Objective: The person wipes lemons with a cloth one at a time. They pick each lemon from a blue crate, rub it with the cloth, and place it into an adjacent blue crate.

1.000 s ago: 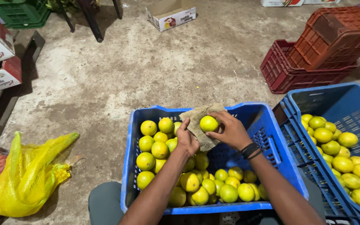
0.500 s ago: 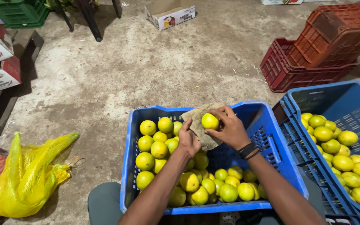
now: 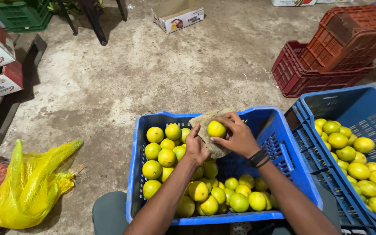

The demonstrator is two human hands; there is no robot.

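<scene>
Holding: my right hand (image 3: pixel 239 138) grips a round yellow-green citrus fruit (image 3: pixel 216 129).
Cloth: my left hand (image 3: pixel 195 147) clutches coarse brown burlap cloth (image 3: pixel 209 130) directly under it, nearer.

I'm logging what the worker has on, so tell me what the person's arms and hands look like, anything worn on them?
Both forearms are bare, with no sleeves or gloves in view. The right hand has a dark band, seemingly several thin black loops, around its wrist. The left hand and its wrist show nothing worn, no ring or watch that I can make out.
</scene>
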